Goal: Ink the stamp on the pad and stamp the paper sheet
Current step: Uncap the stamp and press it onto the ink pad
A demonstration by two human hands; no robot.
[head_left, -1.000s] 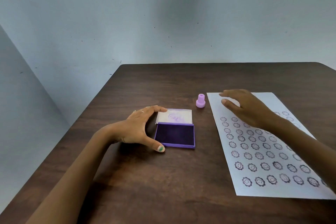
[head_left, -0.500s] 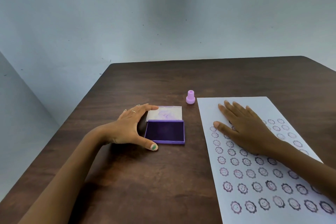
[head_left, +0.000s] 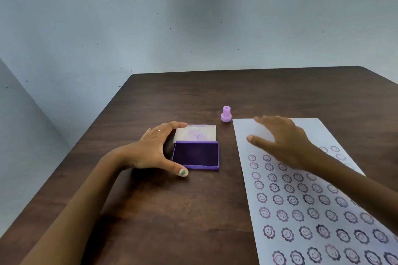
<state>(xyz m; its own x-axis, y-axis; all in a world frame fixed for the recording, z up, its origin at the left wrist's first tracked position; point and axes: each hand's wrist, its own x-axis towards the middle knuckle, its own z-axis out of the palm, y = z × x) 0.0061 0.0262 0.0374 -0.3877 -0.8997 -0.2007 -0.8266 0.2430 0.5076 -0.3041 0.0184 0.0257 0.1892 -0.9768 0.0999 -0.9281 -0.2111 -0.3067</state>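
Note:
A small lilac stamp (head_left: 226, 114) stands upright on the brown table, just beyond the far left corner of the white paper sheet (head_left: 301, 200). The sheet carries several rows of purple smiley prints. An open purple ink pad (head_left: 196, 154) lies left of the sheet, its pale lid (head_left: 197, 133) folded back behind it. My left hand (head_left: 158, 150) cups the pad's left side, thumb at its near corner, fingers at the lid. My right hand (head_left: 282, 140) hovers over the sheet's blank upper part, fingers spread, holding nothing, a short way from the stamp.
The dark wooden table (head_left: 172, 211) has its left edge running diagonally and its far edge close to a pale blue-grey wall (head_left: 193, 17). Nothing else lies on the table.
My right hand lifted off the sheet and moved up and left toward the stamp. The view shifted slightly. My left hand stayed at the ink pad.

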